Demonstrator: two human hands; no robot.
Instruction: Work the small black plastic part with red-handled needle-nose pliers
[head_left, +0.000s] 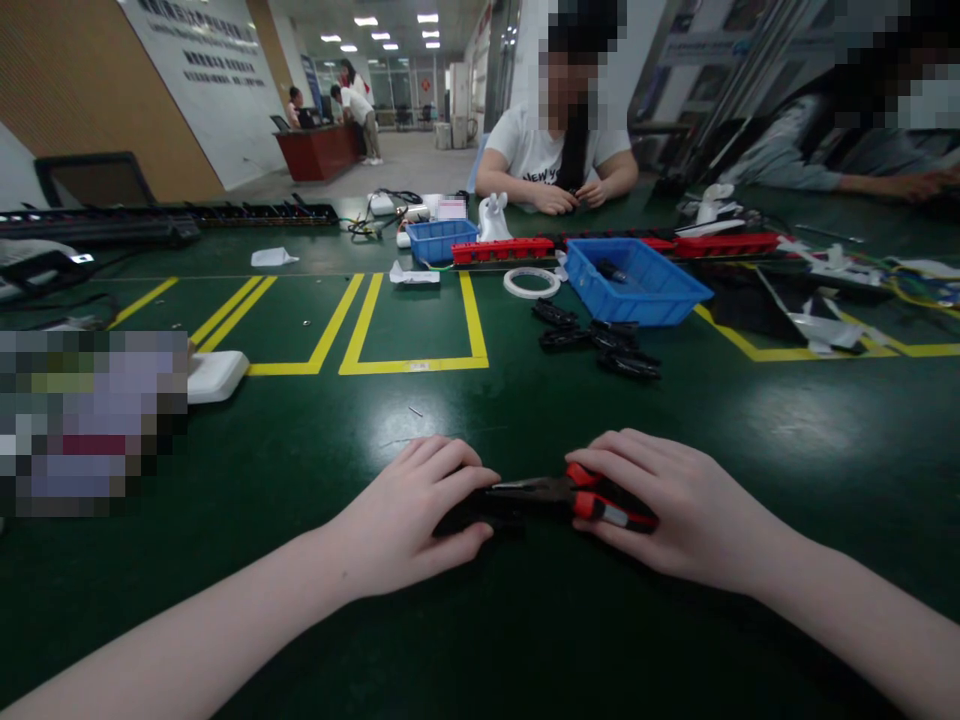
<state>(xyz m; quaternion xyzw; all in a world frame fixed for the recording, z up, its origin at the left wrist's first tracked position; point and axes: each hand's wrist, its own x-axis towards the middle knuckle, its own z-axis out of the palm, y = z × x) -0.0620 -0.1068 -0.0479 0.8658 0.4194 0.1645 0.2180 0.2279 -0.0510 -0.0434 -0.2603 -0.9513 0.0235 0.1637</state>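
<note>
My right hand (667,500) is closed around the red and black handles of a pair of needle-nose pliers (551,489), whose jaws point left. In my left hand (435,505) a small black part (465,512) is gripped between thumb and fingers, low over the green table. The tips of the pliers reach the black part near my left fingertips; whether the jaws bite on it I cannot tell. Most of the part is hidden by my fingers. Several similar black parts (628,362) lie in a loose pile beyond my right hand.
Behind the pile stands a blue bin (637,285) with black pieces inside, beside a roll of white tape (531,283). A smaller blue bin (435,242) and red strips (502,250) lie farther back. A white box (217,377) is at left. A person (559,160) sits opposite.
</note>
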